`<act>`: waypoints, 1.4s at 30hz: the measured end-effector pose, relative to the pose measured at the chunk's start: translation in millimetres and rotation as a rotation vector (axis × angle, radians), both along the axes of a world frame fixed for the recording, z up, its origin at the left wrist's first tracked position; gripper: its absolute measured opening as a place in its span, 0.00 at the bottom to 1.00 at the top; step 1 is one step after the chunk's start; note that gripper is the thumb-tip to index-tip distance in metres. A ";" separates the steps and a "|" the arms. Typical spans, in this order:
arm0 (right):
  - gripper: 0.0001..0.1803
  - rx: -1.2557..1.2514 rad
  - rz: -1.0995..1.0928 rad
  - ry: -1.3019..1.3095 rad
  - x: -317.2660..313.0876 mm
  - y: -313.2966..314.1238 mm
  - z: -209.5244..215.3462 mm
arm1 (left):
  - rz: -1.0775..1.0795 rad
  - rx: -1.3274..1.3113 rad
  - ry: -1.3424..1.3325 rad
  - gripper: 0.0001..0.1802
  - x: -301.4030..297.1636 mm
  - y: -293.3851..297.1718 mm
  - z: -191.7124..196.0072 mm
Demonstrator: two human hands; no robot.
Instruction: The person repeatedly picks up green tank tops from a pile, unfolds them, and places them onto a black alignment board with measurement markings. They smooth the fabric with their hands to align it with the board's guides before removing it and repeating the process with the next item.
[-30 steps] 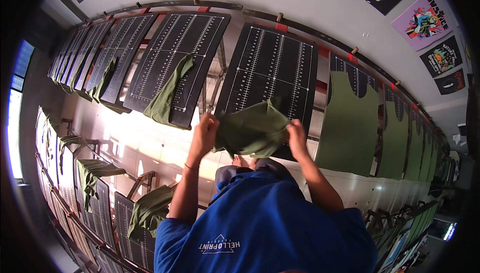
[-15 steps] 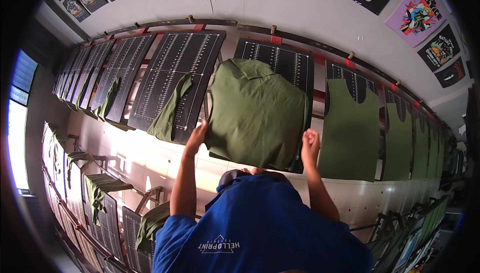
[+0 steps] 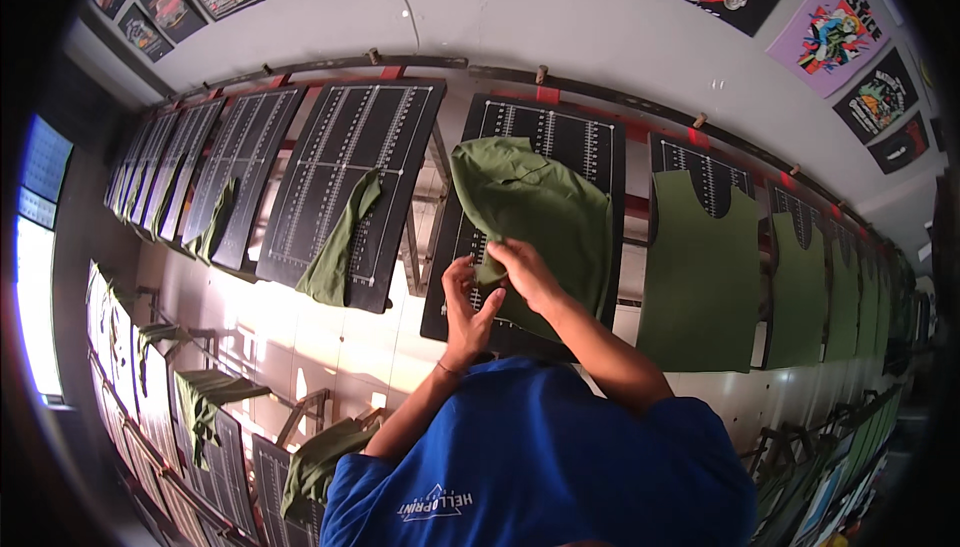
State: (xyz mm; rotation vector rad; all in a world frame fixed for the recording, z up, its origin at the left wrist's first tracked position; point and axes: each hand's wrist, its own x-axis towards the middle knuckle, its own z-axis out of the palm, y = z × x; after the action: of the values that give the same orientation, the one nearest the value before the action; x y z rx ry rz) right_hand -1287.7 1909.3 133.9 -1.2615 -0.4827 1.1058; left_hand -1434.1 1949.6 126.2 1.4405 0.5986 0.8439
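So the blue shirt [image 3: 560, 447] below both hands has white lettering [image 3: 437, 507] plus a triangle outline, and the black board [image 3: 592, 147] under them carries white ruler-type marks, too tiny to read. Right hand [image 3: 515, 265] angles in leftward, fingers pinching the left edge of the green cloth [image 3: 550, 217]. Left hand [image 3: 466, 315] sits just beside it, released, thumb spread from curled fingers. Cloth's loosely draped on the board, mostly ahead and right of both hands.
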 end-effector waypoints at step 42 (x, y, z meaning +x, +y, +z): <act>0.19 -0.560 -0.628 0.149 -41.0 -246.4 -51.5 | -0.305 -0.414 0.390 0.36 -137.2 96.1 -79.6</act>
State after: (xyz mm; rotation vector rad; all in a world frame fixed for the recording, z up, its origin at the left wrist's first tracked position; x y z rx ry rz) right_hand -1328.8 1662.9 82.4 -1.6425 0.3567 0.7971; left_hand -1571.4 2045.7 46.5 1.2724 0.7696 0.1793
